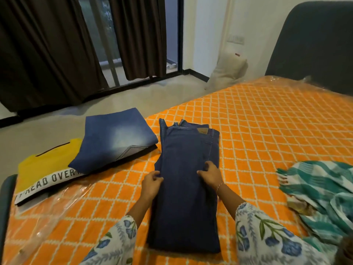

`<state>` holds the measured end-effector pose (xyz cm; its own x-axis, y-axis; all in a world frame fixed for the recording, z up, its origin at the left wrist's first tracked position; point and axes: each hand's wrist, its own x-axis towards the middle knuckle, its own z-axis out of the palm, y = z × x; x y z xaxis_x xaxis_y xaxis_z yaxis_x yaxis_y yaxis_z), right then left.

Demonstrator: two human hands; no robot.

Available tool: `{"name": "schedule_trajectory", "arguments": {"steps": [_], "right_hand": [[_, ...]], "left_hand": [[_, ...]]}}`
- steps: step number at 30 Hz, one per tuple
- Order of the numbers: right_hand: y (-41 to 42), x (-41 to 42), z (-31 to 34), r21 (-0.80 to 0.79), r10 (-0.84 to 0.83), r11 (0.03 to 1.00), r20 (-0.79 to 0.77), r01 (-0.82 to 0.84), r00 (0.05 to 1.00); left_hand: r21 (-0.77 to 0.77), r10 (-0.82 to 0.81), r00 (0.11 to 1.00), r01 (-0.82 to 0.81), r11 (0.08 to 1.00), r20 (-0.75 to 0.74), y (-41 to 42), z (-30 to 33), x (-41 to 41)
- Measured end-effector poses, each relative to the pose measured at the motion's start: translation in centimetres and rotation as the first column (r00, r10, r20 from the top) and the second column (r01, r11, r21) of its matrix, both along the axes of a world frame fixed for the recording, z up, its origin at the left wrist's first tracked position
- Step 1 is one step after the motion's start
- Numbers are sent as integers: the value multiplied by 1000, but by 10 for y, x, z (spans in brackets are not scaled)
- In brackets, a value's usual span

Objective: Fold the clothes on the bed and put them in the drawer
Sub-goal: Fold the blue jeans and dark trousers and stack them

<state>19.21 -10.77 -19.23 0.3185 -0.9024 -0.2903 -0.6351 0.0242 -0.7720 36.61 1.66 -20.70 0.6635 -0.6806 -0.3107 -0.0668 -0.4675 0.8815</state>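
Observation:
Dark blue jeans (188,150) lie lengthwise on the orange bed (267,121), legs folded together, waistband at the far end. My left hand (151,183) pinches the left edge of the jeans at mid-length. On the right edge my right hand (210,174) grips the fabric with curled fingers. A folded lighter-blue pair of jeans (114,138) rests at the left, partly on a folded yellow T-shirt (44,169) with a white lettered band.
A crumpled green-and-white cloth (321,196) lies at the bed's right side. Clear plastic covers the mattress. A dark headboard (315,44) stands at the far right, brown curtains (47,50) and a glass door beyond the floor. A pale bag (227,71) leans on the wall.

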Motion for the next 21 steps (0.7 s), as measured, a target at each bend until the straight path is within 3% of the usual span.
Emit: {"name": "schedule_trajectory", "arguments": {"steps": [3,6,9,13,16,19,21], "right_hand": [[-43,21,-14,130,-238,966,113,223,965],[-75,40,-22,186,-332,936,179,300,926],[-94,56,-24,229,-361,922,218,312,907],[-112,70,-27,112,-328,942,132,315,935],[-117,69,-27,291,-367,919,387,266,846],[-119,48,-22,474,-295,881,539,6,789],[-120,31,-20,472,-182,867,596,-157,782]], "left_hand": [[-47,54,991,-60,997,-120,-42,-3,16],[-119,27,951,-67,991,-310,-85,0,27],[-172,12,939,-75,982,-343,-120,3,40],[-165,-100,983,74,983,-153,-147,3,44],[-175,-326,944,311,934,-61,-143,-5,39],[-175,-567,823,560,810,8,-131,-3,45],[-69,-737,659,751,657,150,-124,7,38]]}}
